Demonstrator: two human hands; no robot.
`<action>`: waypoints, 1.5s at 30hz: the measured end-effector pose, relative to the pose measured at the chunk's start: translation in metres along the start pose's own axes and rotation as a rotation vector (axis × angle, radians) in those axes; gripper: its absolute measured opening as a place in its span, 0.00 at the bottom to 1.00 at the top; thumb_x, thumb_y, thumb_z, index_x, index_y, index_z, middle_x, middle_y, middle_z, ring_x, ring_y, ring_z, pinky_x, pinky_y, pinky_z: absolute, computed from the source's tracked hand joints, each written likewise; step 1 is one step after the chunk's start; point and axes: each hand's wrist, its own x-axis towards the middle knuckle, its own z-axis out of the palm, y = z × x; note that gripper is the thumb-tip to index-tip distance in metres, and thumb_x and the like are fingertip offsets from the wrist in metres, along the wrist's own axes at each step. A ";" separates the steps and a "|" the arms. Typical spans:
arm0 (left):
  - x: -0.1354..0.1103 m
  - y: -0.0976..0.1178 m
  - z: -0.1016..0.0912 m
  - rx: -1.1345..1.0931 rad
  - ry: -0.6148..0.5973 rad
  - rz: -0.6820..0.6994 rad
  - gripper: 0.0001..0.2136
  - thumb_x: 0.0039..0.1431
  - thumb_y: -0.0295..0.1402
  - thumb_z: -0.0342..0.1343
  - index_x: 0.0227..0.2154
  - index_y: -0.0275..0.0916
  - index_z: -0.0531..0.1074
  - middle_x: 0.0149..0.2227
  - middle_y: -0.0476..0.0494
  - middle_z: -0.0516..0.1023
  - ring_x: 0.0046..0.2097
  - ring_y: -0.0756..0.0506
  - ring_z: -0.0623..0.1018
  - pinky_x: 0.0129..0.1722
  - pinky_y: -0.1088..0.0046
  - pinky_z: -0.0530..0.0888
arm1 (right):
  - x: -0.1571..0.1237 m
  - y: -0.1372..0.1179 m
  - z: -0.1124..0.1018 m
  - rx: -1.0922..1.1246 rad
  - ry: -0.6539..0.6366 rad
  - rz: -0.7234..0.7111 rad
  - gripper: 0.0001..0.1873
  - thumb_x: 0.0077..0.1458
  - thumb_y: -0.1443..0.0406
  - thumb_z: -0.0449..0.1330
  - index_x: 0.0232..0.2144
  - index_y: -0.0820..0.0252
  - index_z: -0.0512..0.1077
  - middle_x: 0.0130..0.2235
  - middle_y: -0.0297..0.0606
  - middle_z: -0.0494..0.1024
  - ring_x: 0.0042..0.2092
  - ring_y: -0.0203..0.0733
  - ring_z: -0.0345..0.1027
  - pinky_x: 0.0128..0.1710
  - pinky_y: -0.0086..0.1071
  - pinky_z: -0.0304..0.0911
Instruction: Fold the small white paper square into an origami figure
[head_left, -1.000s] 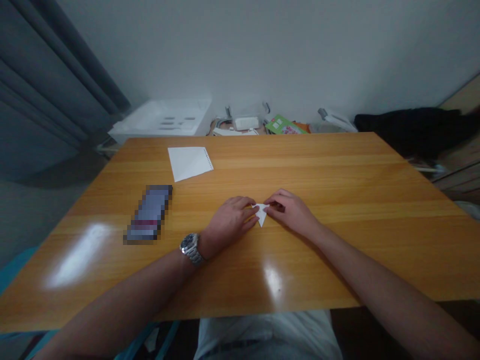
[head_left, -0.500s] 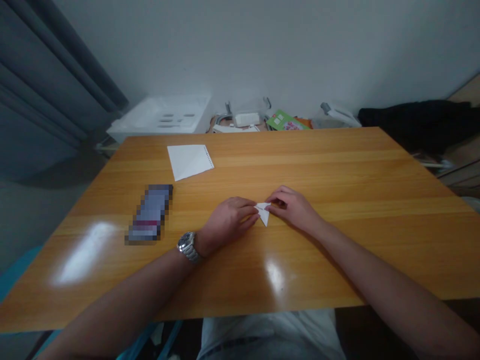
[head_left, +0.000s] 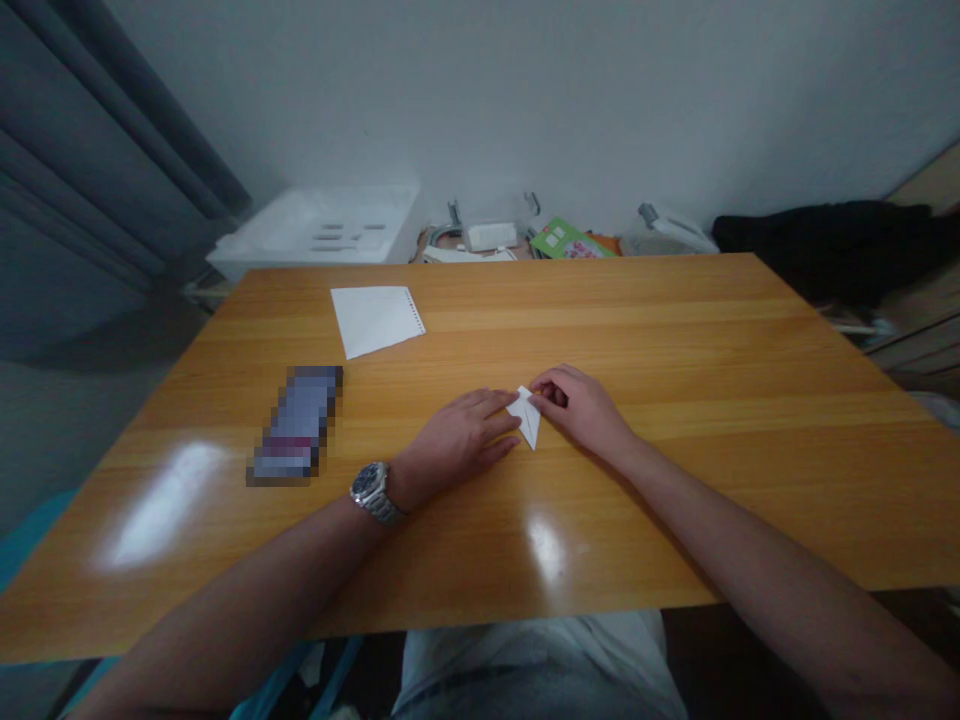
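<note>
A small piece of folded white paper point(head_left: 529, 418) lies on the wooden table between my two hands, shaped like a kite with its long point toward me. My left hand point(head_left: 466, 436) comes from the left with fingers stretched out, their tips resting on the paper's left side. On the other side, my right hand point(head_left: 583, 408) has thumb and forefinger pinched at the paper's upper right edge; its other fingers are curled. Fingertips cover parts of the paper's edges. A metal watch point(head_left: 373, 490) is on my left wrist.
A white sheet with a perforated edge point(head_left: 377, 320) lies at the table's back left. Closer to me is a pixelated phone point(head_left: 298, 425). Beyond the wooden table point(head_left: 675, 330) stand a white basin point(head_left: 300, 235), a green booklet point(head_left: 568, 240) and dark cloth point(head_left: 825, 245).
The paper's top, a flat edge before, now rises to a small blunt peak, and a crease shows down its face. My left fingers have spread and straightened; my right hand keeps its pinch.
</note>
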 end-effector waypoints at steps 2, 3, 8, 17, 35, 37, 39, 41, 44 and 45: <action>-0.001 -0.001 0.001 -0.004 -0.020 -0.008 0.13 0.71 0.37 0.51 0.50 0.40 0.76 0.61 0.36 0.73 0.61 0.40 0.73 0.65 0.53 0.67 | -0.001 0.000 -0.001 0.010 -0.004 -0.011 0.04 0.62 0.63 0.63 0.38 0.57 0.77 0.35 0.37 0.75 0.36 0.41 0.68 0.37 0.34 0.64; -0.001 -0.001 0.001 -0.006 -0.029 -0.010 0.13 0.71 0.38 0.51 0.51 0.40 0.75 0.61 0.36 0.73 0.62 0.40 0.73 0.66 0.53 0.66 | -0.002 0.000 -0.002 0.014 -0.010 -0.026 0.05 0.63 0.63 0.62 0.39 0.56 0.77 0.36 0.38 0.75 0.37 0.41 0.68 0.38 0.35 0.64; -0.001 -0.002 0.001 0.014 -0.064 -0.007 0.15 0.71 0.39 0.51 0.53 0.39 0.74 0.63 0.35 0.71 0.64 0.38 0.71 0.66 0.51 0.64 | -0.007 0.002 -0.008 0.029 -0.071 -0.144 0.11 0.65 0.62 0.59 0.46 0.56 0.80 0.41 0.43 0.75 0.42 0.45 0.71 0.42 0.39 0.68; 0.001 0.000 0.003 -0.006 -0.023 -0.051 0.22 0.70 0.39 0.51 0.63 0.35 0.65 0.61 0.34 0.72 0.60 0.38 0.72 0.63 0.55 0.68 | -0.010 0.006 -0.007 0.013 -0.106 -0.150 0.13 0.65 0.63 0.59 0.48 0.54 0.80 0.42 0.43 0.73 0.43 0.46 0.71 0.44 0.40 0.70; 0.010 -0.009 0.007 -0.249 0.166 -0.167 0.11 0.71 0.38 0.52 0.42 0.37 0.74 0.48 0.40 0.74 0.49 0.44 0.76 0.52 0.65 0.74 | -0.008 0.008 -0.006 0.033 -0.095 -0.163 0.11 0.65 0.65 0.60 0.47 0.56 0.80 0.43 0.42 0.72 0.43 0.45 0.71 0.43 0.40 0.70; 0.011 -0.011 0.009 -0.235 0.173 -0.195 0.10 0.71 0.37 0.52 0.41 0.37 0.74 0.47 0.41 0.75 0.48 0.44 0.76 0.51 0.65 0.75 | -0.008 0.009 -0.006 0.034 -0.095 -0.163 0.12 0.65 0.64 0.60 0.48 0.55 0.80 0.43 0.42 0.72 0.43 0.45 0.71 0.43 0.40 0.69; 0.011 -0.014 0.012 -0.219 0.168 -0.195 0.08 0.70 0.36 0.54 0.39 0.38 0.75 0.47 0.41 0.75 0.48 0.44 0.76 0.51 0.65 0.75 | -0.008 0.010 -0.006 0.035 -0.095 -0.164 0.12 0.65 0.64 0.60 0.48 0.55 0.80 0.43 0.42 0.72 0.43 0.45 0.71 0.43 0.40 0.69; 0.010 -0.015 0.015 -0.193 0.160 -0.177 0.07 0.69 0.35 0.55 0.42 0.38 0.75 0.49 0.41 0.75 0.50 0.43 0.76 0.53 0.64 0.75 | -0.009 0.010 -0.006 0.033 -0.092 -0.167 0.12 0.65 0.64 0.60 0.48 0.55 0.80 0.43 0.42 0.72 0.43 0.45 0.71 0.44 0.40 0.69; 0.008 -0.015 0.016 -0.101 0.148 -0.147 0.12 0.68 0.35 0.56 0.51 0.38 0.74 0.55 0.38 0.73 0.56 0.40 0.73 0.58 0.59 0.72 | -0.009 0.009 -0.007 0.033 -0.096 -0.169 0.11 0.65 0.63 0.60 0.47 0.55 0.80 0.43 0.42 0.73 0.44 0.45 0.71 0.45 0.41 0.69; 0.007 -0.015 0.016 -0.065 0.138 -0.141 0.14 0.68 0.35 0.56 0.53 0.39 0.74 0.57 0.37 0.72 0.57 0.39 0.72 0.59 0.57 0.71 | -0.009 0.008 -0.007 0.039 -0.098 -0.168 0.11 0.65 0.63 0.60 0.47 0.55 0.79 0.43 0.42 0.73 0.44 0.45 0.71 0.45 0.41 0.69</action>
